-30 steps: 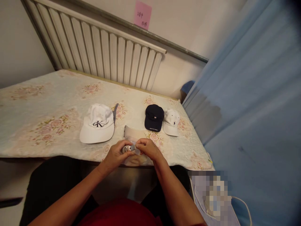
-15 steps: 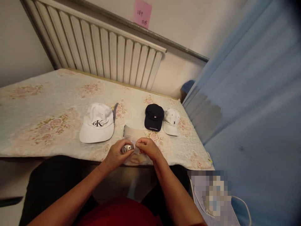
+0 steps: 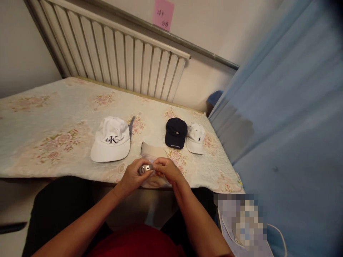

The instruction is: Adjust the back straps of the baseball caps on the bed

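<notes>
My left hand [image 3: 135, 174] is closed round a small grey, rounded object [image 3: 146, 169] with a dark hole in its light end. I cannot make out its exact kind. Close against that end, my right hand [image 3: 166, 169] has its thumb and fingers pinched together. Anything between those fingertips is too small or hidden to name. Under and just beyond both hands lies a flat beige sheet [image 3: 153, 151] with a dark left edge, partly covered by them. To the left sits a white cap [image 3: 114, 134] with black letters, a grey strap [image 3: 132, 126] behind it.
A dark navy cap [image 3: 176, 133] and a smaller white cap [image 3: 195, 138] sit side by side on the flowered bed cover [image 3: 88, 107]. A radiator [image 3: 118, 53] stands along the wall. On the right hangs a blue curtain [image 3: 284, 125]. A pink note [image 3: 163, 14] is on the wall.
A grey tab sticking out of the small object towards my right hand no longer shows. My right fingertips have moved slightly left, up against the object. The caps have stayed in place.
</notes>
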Motion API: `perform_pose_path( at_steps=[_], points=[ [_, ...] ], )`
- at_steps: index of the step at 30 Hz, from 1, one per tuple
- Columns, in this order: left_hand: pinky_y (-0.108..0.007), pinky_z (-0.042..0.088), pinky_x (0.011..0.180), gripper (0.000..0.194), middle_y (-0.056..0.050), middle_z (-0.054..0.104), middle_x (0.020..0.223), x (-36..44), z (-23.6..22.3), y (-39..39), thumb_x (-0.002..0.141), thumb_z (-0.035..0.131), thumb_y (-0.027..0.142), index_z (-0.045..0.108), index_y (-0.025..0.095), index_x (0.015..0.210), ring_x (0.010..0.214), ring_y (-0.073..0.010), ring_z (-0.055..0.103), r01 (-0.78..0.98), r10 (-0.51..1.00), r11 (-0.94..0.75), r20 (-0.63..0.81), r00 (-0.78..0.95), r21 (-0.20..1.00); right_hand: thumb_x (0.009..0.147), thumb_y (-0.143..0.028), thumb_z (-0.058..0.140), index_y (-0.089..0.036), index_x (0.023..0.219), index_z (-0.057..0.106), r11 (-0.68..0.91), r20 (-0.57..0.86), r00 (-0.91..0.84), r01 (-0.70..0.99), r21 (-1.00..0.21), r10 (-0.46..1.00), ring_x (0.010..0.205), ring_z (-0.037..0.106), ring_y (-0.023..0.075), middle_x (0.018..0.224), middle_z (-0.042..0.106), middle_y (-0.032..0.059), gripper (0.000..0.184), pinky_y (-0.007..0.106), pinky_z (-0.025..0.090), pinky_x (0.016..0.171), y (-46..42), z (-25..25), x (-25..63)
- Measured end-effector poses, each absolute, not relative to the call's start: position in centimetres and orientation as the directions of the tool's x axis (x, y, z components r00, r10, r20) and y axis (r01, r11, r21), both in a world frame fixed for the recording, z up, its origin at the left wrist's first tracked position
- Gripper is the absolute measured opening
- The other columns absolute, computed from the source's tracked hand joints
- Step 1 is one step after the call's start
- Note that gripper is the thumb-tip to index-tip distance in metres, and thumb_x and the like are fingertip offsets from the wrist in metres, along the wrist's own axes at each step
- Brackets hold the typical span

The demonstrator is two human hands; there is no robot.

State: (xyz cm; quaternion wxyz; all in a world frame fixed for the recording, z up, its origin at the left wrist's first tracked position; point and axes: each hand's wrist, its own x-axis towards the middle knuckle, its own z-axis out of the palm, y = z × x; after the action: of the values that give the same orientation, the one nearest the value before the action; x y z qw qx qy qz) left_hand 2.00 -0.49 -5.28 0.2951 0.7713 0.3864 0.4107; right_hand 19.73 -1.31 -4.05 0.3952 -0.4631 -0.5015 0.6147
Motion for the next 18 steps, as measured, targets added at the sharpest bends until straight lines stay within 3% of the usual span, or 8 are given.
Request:
perform_pose_path(
  at_steps=[8, 18],
  points=[
    [-0.027, 0.046, 0.070, 0.014, -0.002, 0.063, 0.083, 1.79, -5.27, -0.56, 0.081, 0.059, 0.030, 0.057, 0.019, 0.090, 0.077, -0.0165, 0.060, 0.350, 0.846, -0.515, 0.398, 0.355, 0.783, 0.071, -0.021, 0.060, -0.016, 0.079, 0.067, -0.115, -0.106, -0.215, -0.029, -0.993, 0.971, 0.057, 0.051, 0.0085, 0.062, 0.059, -0.0036, 0.012, 0.022, 0.040, 0.061, -1.42, -4.01, 19.95],
    [-0.028, 0.047, 0.073, 0.016, -0.003, 0.065, 0.087, 1.78, -5.31, -0.54, 0.080, 0.060, 0.028, 0.058, 0.018, 0.092, 0.082, -0.0178, 0.061, 0.323, 0.834, -0.531, 0.417, 0.360, 0.783, 0.067, -0.018, 0.068, -0.018, 0.081, 0.065, -0.019, 0.002, -0.173, -0.118, -0.993, 0.985, 0.055, 0.053, 0.0086, 0.061, 0.058, -0.0049, 0.014, 0.021, 0.038, 0.057, -1.37, -3.99, 19.70]
  ],
)
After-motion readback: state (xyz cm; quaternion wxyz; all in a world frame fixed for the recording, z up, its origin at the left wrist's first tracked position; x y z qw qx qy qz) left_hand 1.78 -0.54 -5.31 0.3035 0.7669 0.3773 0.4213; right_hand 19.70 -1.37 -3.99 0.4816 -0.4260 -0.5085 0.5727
